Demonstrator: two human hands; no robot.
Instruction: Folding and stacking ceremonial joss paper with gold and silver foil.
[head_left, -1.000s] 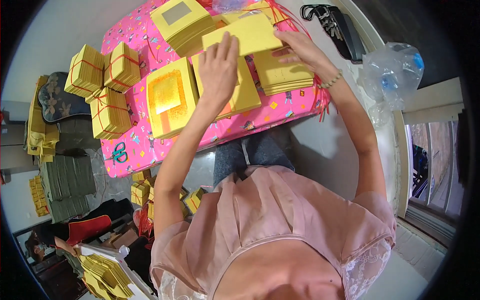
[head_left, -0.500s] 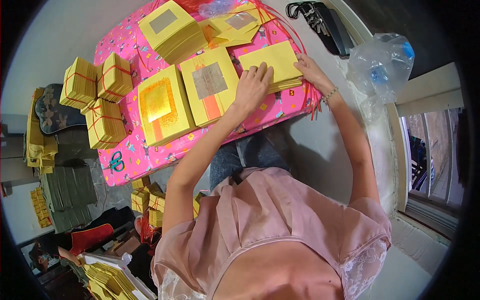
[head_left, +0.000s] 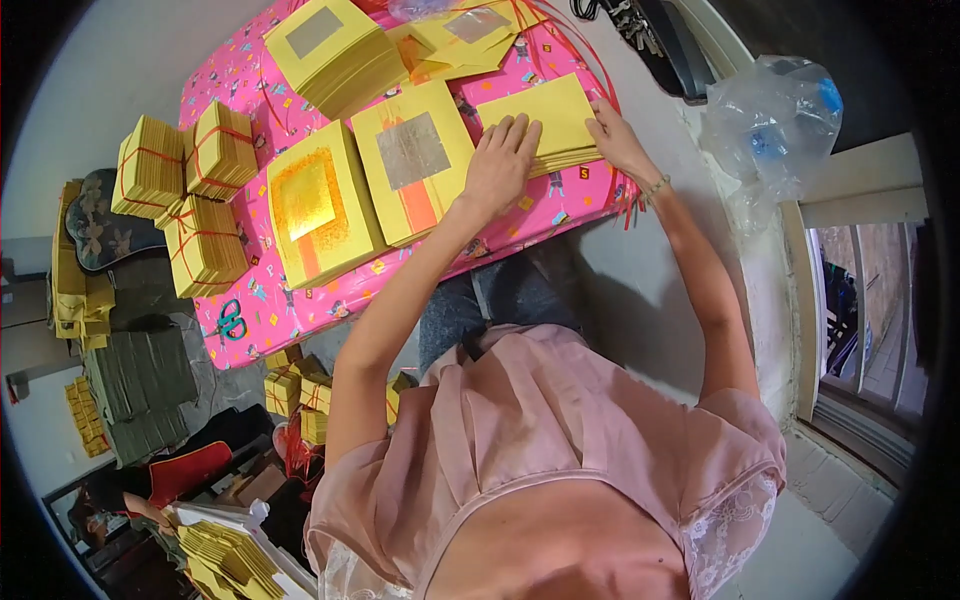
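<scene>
A low stack of plain yellow paper point(head_left: 548, 108) lies between my hands near the right end of the table. My left hand point(head_left: 502, 165) rests on its left edge with fingers stretched out over the top sheet. On the opposite side, my right hand point(head_left: 622, 142) has its fingers bent around the right edge. Left of these stand a taller yellow stack with a silver square point(head_left: 415, 150) and another with a gold square point(head_left: 305, 205). Any part of my fingers under the sheets is hidden.
The table has a pink patterned cover point(head_left: 340, 310). Tied yellow paper bundles point(head_left: 205, 245) and green-handled scissors point(head_left: 232, 320) lie at its left; another thick stack point(head_left: 330, 50) sits at the back. A clear plastic bag point(head_left: 775, 130) is at the right. Another person's arm point(head_left: 148, 510) shows lower left.
My left hand has shifted slightly left, and its fingers lie flatter along the stack's edge. My right hand stays at the right edge. The whole view has shifted a little.
</scene>
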